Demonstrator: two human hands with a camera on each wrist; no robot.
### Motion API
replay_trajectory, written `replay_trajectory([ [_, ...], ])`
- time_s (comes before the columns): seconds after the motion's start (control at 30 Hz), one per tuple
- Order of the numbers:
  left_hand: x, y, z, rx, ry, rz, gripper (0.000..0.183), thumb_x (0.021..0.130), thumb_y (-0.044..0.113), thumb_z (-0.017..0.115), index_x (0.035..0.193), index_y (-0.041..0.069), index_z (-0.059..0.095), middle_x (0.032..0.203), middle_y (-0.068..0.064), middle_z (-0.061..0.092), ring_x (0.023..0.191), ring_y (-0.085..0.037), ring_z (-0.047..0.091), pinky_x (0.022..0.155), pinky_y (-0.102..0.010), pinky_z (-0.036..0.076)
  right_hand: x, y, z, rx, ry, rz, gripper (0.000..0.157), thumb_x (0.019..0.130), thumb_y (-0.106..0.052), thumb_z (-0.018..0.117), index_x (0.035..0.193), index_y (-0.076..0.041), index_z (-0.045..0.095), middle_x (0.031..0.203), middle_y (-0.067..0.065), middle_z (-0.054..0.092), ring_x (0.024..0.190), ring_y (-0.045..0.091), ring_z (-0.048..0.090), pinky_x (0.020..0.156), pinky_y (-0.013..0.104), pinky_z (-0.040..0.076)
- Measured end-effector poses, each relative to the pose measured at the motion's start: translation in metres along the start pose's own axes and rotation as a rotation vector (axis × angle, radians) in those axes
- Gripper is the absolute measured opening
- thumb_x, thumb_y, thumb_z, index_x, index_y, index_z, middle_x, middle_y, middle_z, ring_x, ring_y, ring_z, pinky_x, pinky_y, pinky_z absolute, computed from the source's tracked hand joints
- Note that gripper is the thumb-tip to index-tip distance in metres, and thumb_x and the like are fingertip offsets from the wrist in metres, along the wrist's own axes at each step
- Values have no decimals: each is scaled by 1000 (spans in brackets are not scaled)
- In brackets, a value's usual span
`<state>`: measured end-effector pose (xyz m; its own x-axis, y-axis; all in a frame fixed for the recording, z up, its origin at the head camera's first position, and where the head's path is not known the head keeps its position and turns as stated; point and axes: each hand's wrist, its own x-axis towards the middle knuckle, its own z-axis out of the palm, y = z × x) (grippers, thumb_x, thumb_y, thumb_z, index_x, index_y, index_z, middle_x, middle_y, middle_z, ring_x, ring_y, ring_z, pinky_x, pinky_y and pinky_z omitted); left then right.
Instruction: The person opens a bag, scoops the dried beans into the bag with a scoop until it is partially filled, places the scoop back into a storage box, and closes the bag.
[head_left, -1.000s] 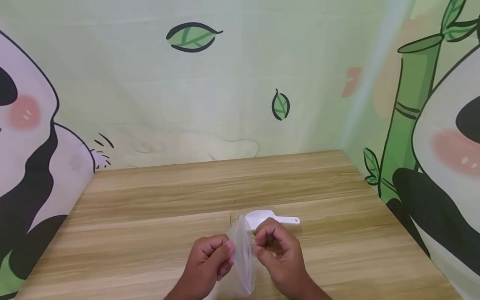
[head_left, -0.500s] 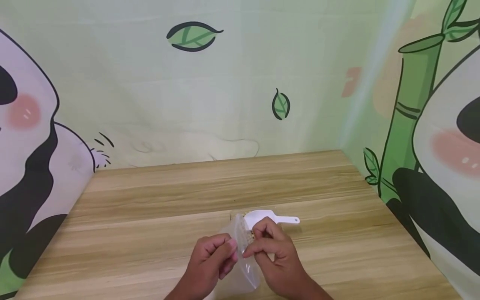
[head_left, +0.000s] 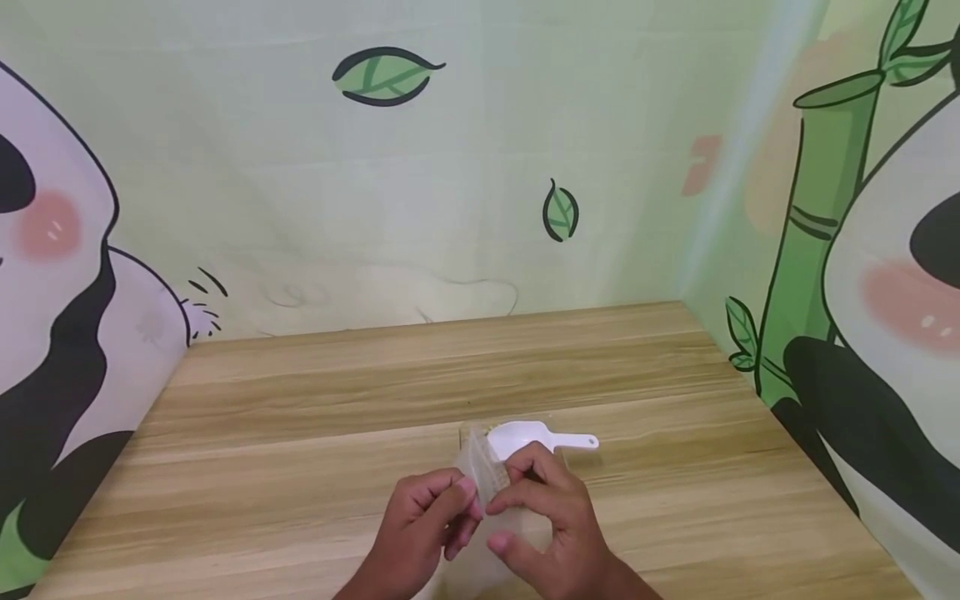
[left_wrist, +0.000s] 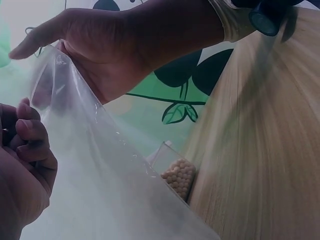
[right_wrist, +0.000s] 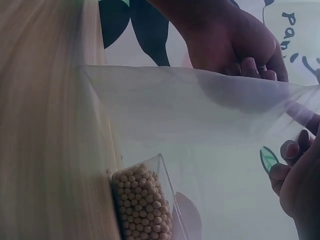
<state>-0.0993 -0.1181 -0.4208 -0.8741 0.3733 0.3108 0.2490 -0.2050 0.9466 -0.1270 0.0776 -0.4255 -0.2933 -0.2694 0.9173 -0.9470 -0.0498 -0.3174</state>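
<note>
Clear bag: The thin see-through bag (left_wrist: 105,170) is up between the two hands, on the person's side of the box; I can't tell if its bottom touches the wood.
Left hand: The left hand (head_left: 431,517) pinches the bag's edge with thumb and finger.
Right hand: The right hand (head_left: 558,521) has its thumb spread away from its bent fingers, and a finger is at the bag's edge, near the left hand's tips. It is not pinching.
Box and balls: A clear box (right_wrist: 167,175) full of little tan balls (right_wrist: 142,205) sits on the wooden surface (head_left: 300,500).
White scoop: The scoop (head_left: 525,437) lies at the top of the box, handle pointing right.
Opening the bag well: The job looks like getting the bag's two sides apart. The left hand should pinch just one side, so a right finger can slip between. Pull softly; thin plastic can stretch or slide away.
Watch out: The bag is close to the scoop, so a big tug might bump it.
</note>
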Motion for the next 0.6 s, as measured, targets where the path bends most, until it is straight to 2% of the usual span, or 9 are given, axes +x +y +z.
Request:
replay_trajectory([
  [0.1,0,-1,0,-12,-11,16,33,112,3,46,85,-12,57,65,-29,45,58,-1,47,45,-22,38,2,-1,2,-15,20,-15,20,98,-20,76,90,-2,71,94,11,49,84,15,52,73,19,47],
  [0.23,0,-2,1,-33,-23,30,33,113,2,45,86,-14,56,66,-31,43,58,-2,47,46,-21,40,1,-2,3,-16,40,-17,7,85,-2,76,87,-3,69,92,11,50,80,14,51,70,18,47],
  [0.37,2,-4,0,-16,-36,69,32,113,0,43,87,-13,56,65,-30,44,55,-6,46,43,-25,38,-1,-3,4,-18,56,-1,22,69,12,71,84,-4,69,89,9,51,76,13,52,68,16,47],
  [0.5,2,-5,-2,81,-13,148,32,113,-3,40,89,-7,60,64,-25,49,52,-14,45,41,-32,40,-3,-2,6,-33,90,19,28,66,18,70,83,-3,68,89,11,55,78,17,55,68,21,50],
  [0.6,1,-6,-3,267,83,263,26,110,-7,47,93,1,65,68,-15,57,55,-13,50,46,-29,45,-5,-2,7,-31,121,98,30,70,21,71,85,-4,68,90,13,57,80,19,56,68,24,52],
])
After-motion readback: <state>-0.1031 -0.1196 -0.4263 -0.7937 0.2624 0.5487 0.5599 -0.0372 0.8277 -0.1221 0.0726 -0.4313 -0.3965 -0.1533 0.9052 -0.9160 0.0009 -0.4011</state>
